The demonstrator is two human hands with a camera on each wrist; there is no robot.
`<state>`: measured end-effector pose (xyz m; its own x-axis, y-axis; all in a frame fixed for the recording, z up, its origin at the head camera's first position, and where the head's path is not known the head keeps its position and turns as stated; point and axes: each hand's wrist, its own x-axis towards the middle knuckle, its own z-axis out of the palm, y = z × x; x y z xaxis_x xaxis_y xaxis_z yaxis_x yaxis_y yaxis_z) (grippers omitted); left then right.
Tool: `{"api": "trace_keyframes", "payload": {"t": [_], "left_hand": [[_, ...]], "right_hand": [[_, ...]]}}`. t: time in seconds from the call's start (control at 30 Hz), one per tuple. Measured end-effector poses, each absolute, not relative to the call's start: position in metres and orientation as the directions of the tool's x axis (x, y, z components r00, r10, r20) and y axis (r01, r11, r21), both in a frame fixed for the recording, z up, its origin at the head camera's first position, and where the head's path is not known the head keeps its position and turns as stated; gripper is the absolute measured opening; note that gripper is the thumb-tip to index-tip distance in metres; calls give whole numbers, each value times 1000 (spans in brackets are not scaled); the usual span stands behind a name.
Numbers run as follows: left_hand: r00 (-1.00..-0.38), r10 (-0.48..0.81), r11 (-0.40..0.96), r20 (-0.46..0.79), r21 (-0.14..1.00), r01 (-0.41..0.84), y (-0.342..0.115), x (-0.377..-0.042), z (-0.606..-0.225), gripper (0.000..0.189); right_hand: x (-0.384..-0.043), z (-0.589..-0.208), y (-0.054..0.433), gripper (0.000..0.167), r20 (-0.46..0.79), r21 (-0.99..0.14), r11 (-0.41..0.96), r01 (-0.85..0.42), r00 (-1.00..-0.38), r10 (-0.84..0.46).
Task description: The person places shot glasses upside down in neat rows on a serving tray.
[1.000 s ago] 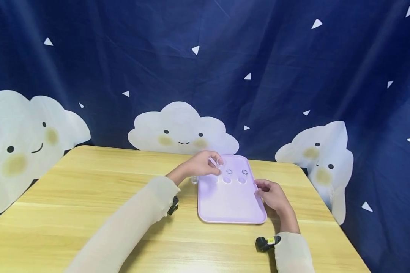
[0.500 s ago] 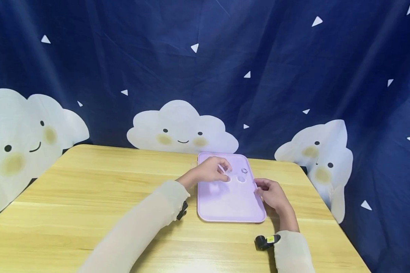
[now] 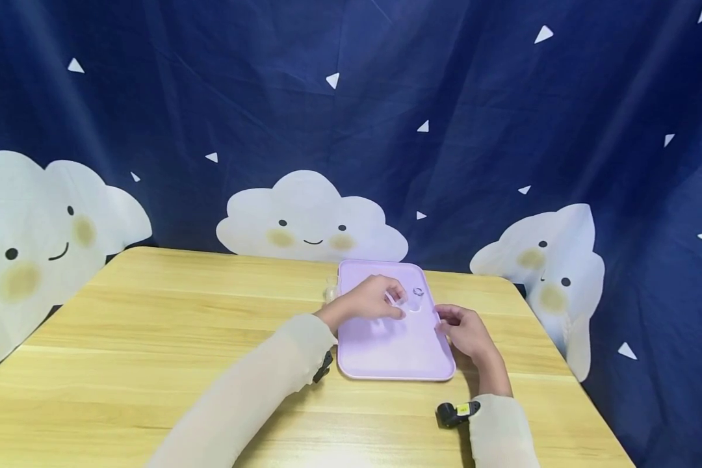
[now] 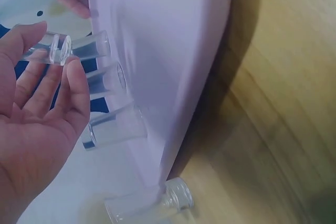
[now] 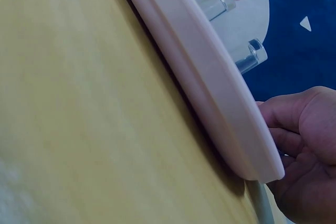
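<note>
My left hand (image 3: 377, 297) is over the pale purple tray (image 3: 392, 354), pinching a small clear glass between thumb and fingers. In the left wrist view that glass (image 4: 60, 50) has its thick base towards the tray. Several more clear glasses stand base up on the tray: a near glass (image 4: 115, 128), a middle glass (image 4: 107, 78) and a far glass (image 4: 97, 44). In the head view the left hand hides most of them, but the rightmost glass (image 3: 418, 292) shows. My right hand (image 3: 465, 333) holds the tray's right rim, with its fingertips at the edge.
Another clear glass (image 4: 149, 203) stands on the wooden table (image 3: 181, 338), just outside the tray's left edge. A dark blue curtain (image 3: 474, 97) with white clouds hangs behind the table's far edge. A black wrist camera (image 3: 456, 414) sits by the right sleeve.
My left hand has moved right across the tray with the glass, passing over the standing glasses. The glass left of the tray is partly hidden by that hand. The right hand stays at the rim.
</note>
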<state>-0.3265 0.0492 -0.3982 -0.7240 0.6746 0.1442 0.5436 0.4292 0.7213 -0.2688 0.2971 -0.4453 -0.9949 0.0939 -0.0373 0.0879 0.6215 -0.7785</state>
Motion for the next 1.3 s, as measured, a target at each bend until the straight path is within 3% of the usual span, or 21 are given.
{"api": "trace_keyframes", "payload": {"t": [0.43, 1.0, 1.3], "left_hand": [[-746, 652, 465, 132, 708, 532, 57, -322, -401, 31], [-787, 599, 591, 147, 582, 558, 64, -315, -393, 35], [-788, 588, 564, 182, 607, 561, 71, -315, -397, 34]], "right_hand": [[-270, -447, 297, 41, -33, -779, 621, 89, -994, 100], [-268, -445, 297, 39, -33, -773, 630, 80, -996, 86], [-268, -445, 298, 39, -16, -778, 626, 61, -997, 76]]}}
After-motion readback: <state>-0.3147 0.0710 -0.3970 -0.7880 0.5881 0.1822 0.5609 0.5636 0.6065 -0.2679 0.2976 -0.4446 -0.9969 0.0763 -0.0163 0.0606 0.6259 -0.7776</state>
